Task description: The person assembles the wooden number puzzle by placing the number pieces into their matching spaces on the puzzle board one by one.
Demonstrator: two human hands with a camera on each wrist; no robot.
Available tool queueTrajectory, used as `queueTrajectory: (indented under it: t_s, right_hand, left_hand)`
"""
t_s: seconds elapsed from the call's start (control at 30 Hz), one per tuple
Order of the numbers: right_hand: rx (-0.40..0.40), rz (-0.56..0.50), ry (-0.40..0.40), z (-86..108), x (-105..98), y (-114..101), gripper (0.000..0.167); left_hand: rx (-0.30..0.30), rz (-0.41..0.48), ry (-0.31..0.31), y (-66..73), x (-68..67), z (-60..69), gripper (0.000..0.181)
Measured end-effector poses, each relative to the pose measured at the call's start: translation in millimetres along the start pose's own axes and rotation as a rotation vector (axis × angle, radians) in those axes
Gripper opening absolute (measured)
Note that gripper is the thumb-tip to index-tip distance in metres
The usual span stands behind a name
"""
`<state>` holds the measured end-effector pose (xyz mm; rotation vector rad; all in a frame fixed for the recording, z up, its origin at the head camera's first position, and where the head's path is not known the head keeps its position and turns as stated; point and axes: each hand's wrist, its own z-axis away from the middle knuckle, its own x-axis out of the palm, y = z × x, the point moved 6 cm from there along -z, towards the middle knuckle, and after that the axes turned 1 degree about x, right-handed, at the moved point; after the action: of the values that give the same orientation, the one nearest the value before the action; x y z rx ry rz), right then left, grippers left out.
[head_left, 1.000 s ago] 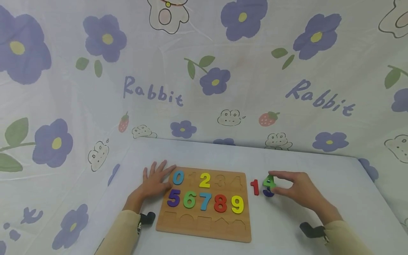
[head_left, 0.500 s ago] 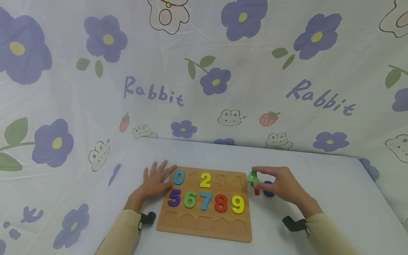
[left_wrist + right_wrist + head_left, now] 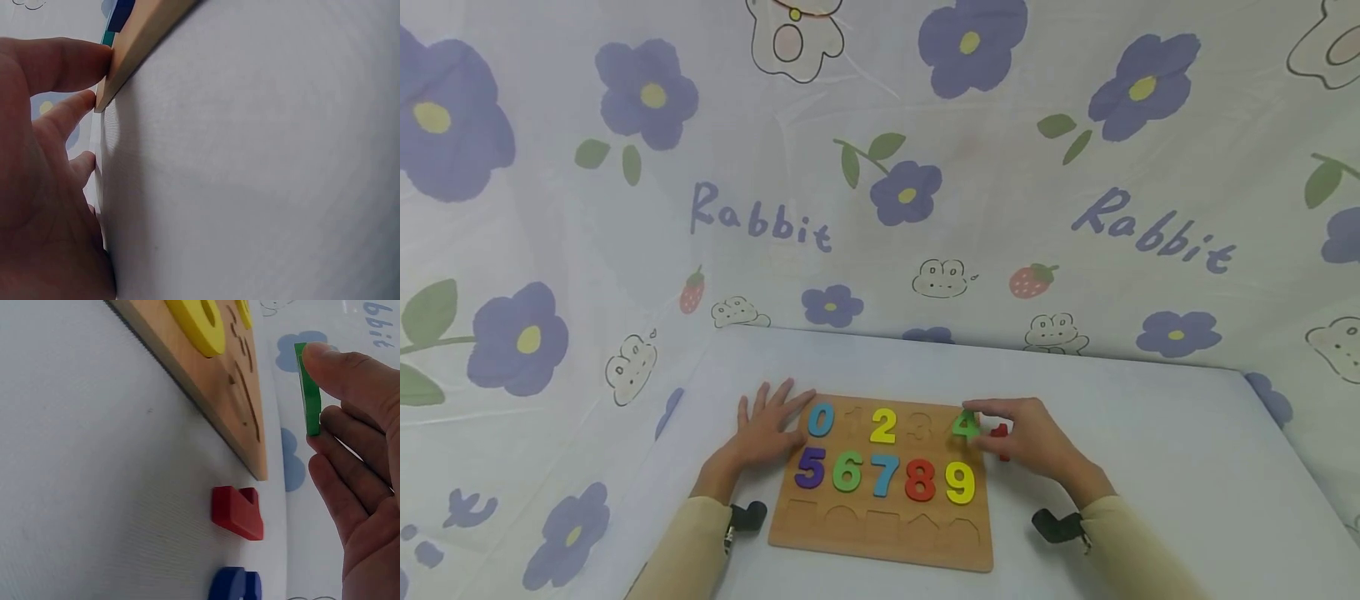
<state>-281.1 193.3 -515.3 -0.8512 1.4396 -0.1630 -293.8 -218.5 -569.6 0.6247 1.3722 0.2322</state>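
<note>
My right hand [image 3: 1041,437] pinches a green number 4 [image 3: 965,425] between thumb and fingertips, over the top right corner of the wooden number board [image 3: 820,540]. In the right wrist view, the green piece is held on edge, apart from the board. My left hand [image 3: 766,429] lies with fingers spread at the board's left side, its thumb and index finger touching the edge. Blue 0, yellow 2 and the row 5 to 9 sit in the board. A red number 1 [image 3: 234,511] lies right of it, partly behind my right hand in the head view.
A dark blue number piece [image 3: 231,586] lies beyond the red 1, hidden in the head view by my right hand. Empty 1 and 3 outlines [image 3: 919,427] show in the top row, shape outlines along the bottom. A flowered cloth [image 3: 880,242] hangs behind the white table [image 3: 1112,383].
My right hand has carried the green 4 leftward, from above the loose pieces, past the red 1, to the board's top right corner. The left hand stays in place.
</note>
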Motion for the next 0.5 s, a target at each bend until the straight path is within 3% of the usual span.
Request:
queueTrajectory:
  t_s: [0.5]
  right_hand:
    - [0.059,-0.038,-0.055,-7.3,27.6,17.6,0.056]
  left_hand:
    - [-0.011,-0.023,-0.01,0.5,1.4,0.7,0.075]
